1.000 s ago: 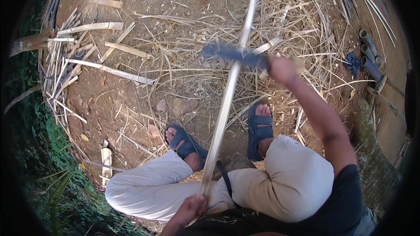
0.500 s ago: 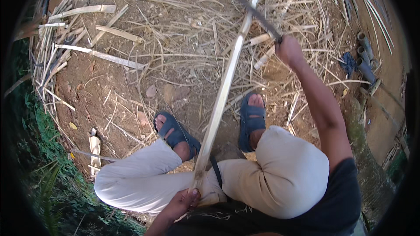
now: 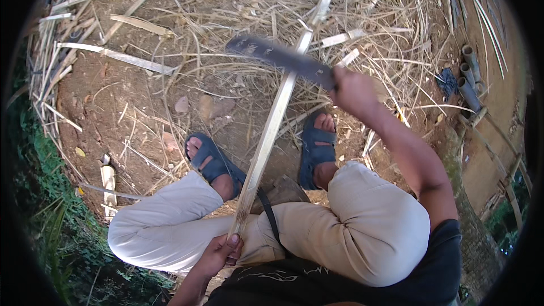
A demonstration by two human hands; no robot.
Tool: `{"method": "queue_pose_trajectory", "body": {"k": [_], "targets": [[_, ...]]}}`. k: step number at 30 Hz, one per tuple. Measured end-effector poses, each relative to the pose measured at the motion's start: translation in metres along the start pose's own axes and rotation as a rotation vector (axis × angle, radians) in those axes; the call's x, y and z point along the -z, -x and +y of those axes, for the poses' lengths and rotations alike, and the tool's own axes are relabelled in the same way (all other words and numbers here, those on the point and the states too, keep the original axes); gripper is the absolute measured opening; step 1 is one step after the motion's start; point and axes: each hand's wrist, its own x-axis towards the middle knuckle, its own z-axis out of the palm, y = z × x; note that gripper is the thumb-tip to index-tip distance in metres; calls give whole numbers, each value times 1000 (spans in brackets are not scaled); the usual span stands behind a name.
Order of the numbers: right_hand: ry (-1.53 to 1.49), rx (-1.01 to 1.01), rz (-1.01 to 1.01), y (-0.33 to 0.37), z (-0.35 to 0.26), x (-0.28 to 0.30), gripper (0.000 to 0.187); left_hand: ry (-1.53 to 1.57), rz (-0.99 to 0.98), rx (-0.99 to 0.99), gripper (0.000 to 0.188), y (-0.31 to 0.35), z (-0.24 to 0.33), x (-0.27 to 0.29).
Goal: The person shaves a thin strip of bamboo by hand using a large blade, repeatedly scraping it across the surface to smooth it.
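Observation:
A long pale bamboo strip point(image 3: 268, 136) slants away from my lap, passing between my sandalled feet. Near my lap, my left hand point(image 3: 221, 253) is closed round its near end, thumb on top. My right hand point(image 3: 356, 94) grips the handle of a machete point(image 3: 266, 55), the handle mostly hidden by my fingers. Its dark, wide blade lies broadside to view, slightly blurred, and points left across the strip just on my side of a raised joint. Whether the blade touches the strip, I cannot tell.
Thin bamboo shavings point(image 3: 226, 17) litter the ground ahead. Split bamboo pieces point(image 3: 116, 59) lie at the left, beside green plants point(image 3: 42, 187). Dark bamboo tubes point(image 3: 469, 88) lie at the right near a tree trunk point(image 3: 473, 232). A stone point(image 3: 286, 190) sits between my legs.
My right hand has brought the machete nearer to me along the strip, and its blade has turned from edge-on to broadside. My left hand still holds the strip's near end.

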Motion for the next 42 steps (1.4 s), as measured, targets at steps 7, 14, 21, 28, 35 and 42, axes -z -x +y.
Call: {"method": "queue_pose_trajectory", "body": {"k": [7, 14, 21, 28, 35, 42], "targets": [[-151, -317, -121, -5, 55, -4, 23, -136, 61, -91, 46, 5, 16, -20], [90, 137, -75, 9, -5, 8, 28, 21, 63, 1, 44, 15, -18, -3], [-139, -364, -137, -24, 53, 17, 27, 34, -52, -35, 47, 13, -42, 3], [-241, 480, 195, 46, -49, -9, 22, 298, -159, 133, 44, 21, -35, 26], [-255, -406, -104, -12, 69, 9, 15, 226, 14, 160, 43, 32, -59, 22], [146, 353, 4, 21, -2, -2, 20, 304, -97, 159, 45, 37, -64, 39]]}}
